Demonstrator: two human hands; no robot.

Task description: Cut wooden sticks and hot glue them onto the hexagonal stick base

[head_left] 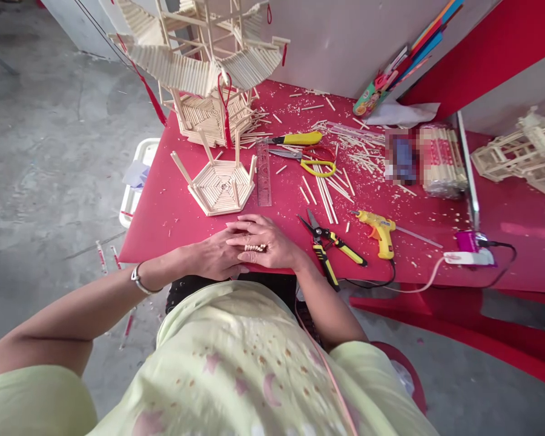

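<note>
At one o'clock from the hands, a green cup [366, 100] held pens [396, 59] and coloured strips [432, 43]; at two o'clock, a plastic pack [447, 189] held bundled sticks [440, 154]. The left hand [214, 253] and right hand [269, 242] overlapped on the surface [152, 233], each grip loose, visible fingers extended, holding nothing visible. The hexagonal stick base [221, 195] stood at eleven o'clock.
</note>
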